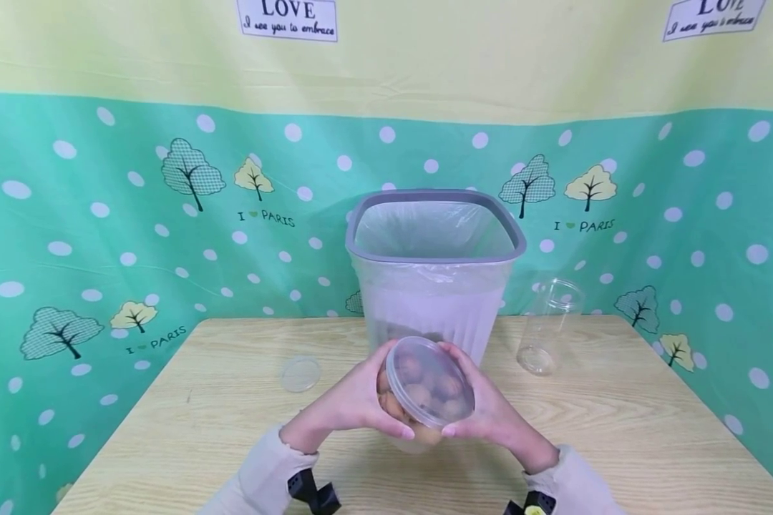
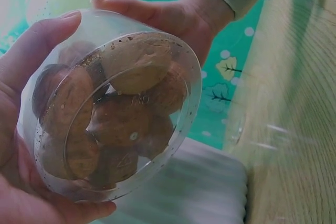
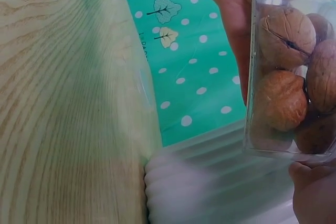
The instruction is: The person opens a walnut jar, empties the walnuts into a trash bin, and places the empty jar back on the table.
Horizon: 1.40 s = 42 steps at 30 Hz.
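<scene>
A clear plastic jar (image 2: 113, 124) full of walnuts (image 3: 283, 98) is held off the table, tilted, in front of the bin. A round translucent lid (image 1: 428, 379) covers its top. My left hand (image 1: 363, 397) grips the jar from the left, with the thumb at the near side. On the opposite side my right hand (image 1: 483, 400) grips it too, thumb near the lid's edge. Part of the fingers of both hands is hidden behind the jar. The left wrist view shows the jar's bottom, with brown crumbs along its rim.
A pale bin (image 1: 431, 304) with a grey rim and a clear liner stands behind the hands. Right of it, a clear jar (image 1: 547, 329) stands upright. A round clear lid (image 1: 300, 374) lies left on the wooden table (image 1: 232, 429). A patterned cloth (image 1: 296, 250) hangs behind.
</scene>
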Available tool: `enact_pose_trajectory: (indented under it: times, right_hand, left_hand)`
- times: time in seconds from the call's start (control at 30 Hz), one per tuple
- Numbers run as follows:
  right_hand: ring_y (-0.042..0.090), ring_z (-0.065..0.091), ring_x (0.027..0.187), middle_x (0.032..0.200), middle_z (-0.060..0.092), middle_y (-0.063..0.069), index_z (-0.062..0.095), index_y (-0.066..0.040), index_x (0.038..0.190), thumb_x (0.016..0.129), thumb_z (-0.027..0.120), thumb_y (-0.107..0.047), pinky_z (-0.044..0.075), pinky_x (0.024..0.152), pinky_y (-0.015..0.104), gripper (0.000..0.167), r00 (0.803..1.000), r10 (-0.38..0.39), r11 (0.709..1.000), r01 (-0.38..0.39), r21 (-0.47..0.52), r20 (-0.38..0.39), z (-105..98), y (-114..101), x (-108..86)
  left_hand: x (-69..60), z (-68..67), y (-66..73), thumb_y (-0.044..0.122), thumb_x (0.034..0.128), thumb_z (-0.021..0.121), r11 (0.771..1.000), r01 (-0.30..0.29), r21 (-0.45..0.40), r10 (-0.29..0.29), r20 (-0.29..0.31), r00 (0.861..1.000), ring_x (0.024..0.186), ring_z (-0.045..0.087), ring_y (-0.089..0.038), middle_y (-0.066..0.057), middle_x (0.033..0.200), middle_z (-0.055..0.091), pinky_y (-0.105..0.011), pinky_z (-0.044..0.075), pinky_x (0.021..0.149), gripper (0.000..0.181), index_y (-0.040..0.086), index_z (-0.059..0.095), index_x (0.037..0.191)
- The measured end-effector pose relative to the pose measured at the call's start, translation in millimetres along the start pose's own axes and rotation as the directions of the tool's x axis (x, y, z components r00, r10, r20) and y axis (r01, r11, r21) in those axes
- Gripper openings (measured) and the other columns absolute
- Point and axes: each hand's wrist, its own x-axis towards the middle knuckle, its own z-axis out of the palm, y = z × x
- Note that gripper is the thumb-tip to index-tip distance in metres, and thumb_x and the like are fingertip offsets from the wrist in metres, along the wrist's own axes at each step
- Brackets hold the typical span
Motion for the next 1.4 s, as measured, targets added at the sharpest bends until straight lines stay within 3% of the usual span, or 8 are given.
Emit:
enact_pose_trajectory:
  times: [0.23,0.47,0.67,0.8,0.93,1.13,1.27,1.4]
  right_hand:
    - [0.006,0.034,0.13,0.143,0.031,0.029,0.021,0.005,0.145,0.065,0.083,-0.029,0.024,0.106,0.016,0.106,0.999,0.0,0.997,-0.003,0.082,0.042,-3,1,4.2]
    - [0.009,0.035,0.13,0.143,0.031,0.029,0.02,0.004,0.146,0.065,0.083,-0.027,0.025,0.106,0.018,0.107,0.993,-0.013,0.996,0.002,0.094,0.113,-9,2,6.9]
    - [0.015,0.035,0.131,0.147,0.03,0.02,0.017,0.003,0.147,0.061,0.083,-0.025,0.026,0.108,0.023,0.111,0.977,-0.06,0.989,0.03,0.145,0.206,-13,-4,9.6]
    - [0.018,0.034,0.133,0.149,0.029,0.017,0.015,0.005,0.147,0.063,0.084,-0.03,0.026,0.109,0.025,0.114,0.966,-0.078,0.988,0.043,0.145,0.247,-15,-7,11.1]
    - [0.016,0.031,0.135,0.15,0.025,0.02,0.013,0.005,0.147,0.063,0.084,-0.028,0.024,0.11,0.024,0.115,0.963,-0.067,0.991,0.034,0.128,0.262,-17,-9,10.9]
    - [0.013,0.022,0.14,0.152,0.015,0.027,0.007,-0.001,0.15,0.073,0.079,-0.04,0.019,0.111,0.021,0.112,0.966,-0.075,0.993,0.051,0.102,0.249,-18,-7,9.2]
    - [0.01,0.02,0.141,0.152,0.012,0.028,0.005,-0.001,0.15,0.078,0.077,-0.031,0.02,0.11,0.019,0.106,0.974,-0.066,0.99,0.037,0.138,0.218,-17,-3,7.2]
    - [0.007,0.019,0.14,0.151,0.01,0.032,0.005,0.003,0.149,0.078,0.076,-0.023,0.021,0.109,0.017,0.104,0.984,-0.059,0.988,0.034,0.151,0.168,-12,-2,6.0]
  left_hand:
    - [0.0,-1.5,-0.9,0.002,0.0582,0.087,1.0,-0.004,-0.014,0.005,0.015,1.0,0.121,0.049,-0.024,-0.011,0.134,0.046,-0.028,0.037,0.103,0.103,0.01,0.027,0.142]
    - [-0.3,-4.6,-2.6,0.0,0.0579,0.086,0.998,-0.026,-0.054,0.029,0.06,0.998,0.121,0.047,-0.027,-0.013,0.135,0.045,-0.03,0.036,0.104,0.103,0.012,0.028,0.143]
    - [-0.6,-10.1,-8.1,0.006,0.0618,0.083,0.982,-0.109,-0.151,0.135,0.175,0.975,0.122,0.043,-0.032,-0.022,0.135,0.042,-0.033,0.032,0.107,0.099,0.004,0.028,0.143]
    - [-2.2,-10.4,-9.0,0.007,0.0625,0.082,0.978,-0.097,-0.187,0.136,0.205,0.969,0.123,0.042,-0.033,-0.026,0.135,0.04,-0.033,0.03,0.108,0.099,0.003,0.026,0.144]
    - [-3.3,-9.4,-8.3,0.003,0.0614,0.081,0.979,-0.092,-0.181,0.126,0.19,0.974,0.124,0.042,-0.03,-0.023,0.136,0.04,-0.032,0.03,0.108,0.1,0.004,0.025,0.144]
    - [-4.3,-8.2,-6.8,0.001,0.061,0.081,0.983,-0.096,-0.154,0.117,0.133,0.984,0.122,0.044,-0.028,-0.019,0.136,0.042,-0.032,0.032,0.106,0.1,0.006,0.026,0.145]
    - [-6.7,-6.4,-4.5,-0.002,0.0598,0.082,0.987,-0.041,-0.158,0.051,0.062,0.997,0.119,0.046,-0.026,-0.019,0.135,0.044,-0.028,0.037,0.102,0.101,0.006,0.026,0.144]
    - [-8.3,-3.5,-2.2,-0.004,0.0589,0.083,0.985,0.013,-0.17,-0.012,0.005,1.0,0.118,0.048,-0.024,-0.018,0.135,0.043,-0.027,0.045,0.096,0.103,0.008,0.025,0.144]
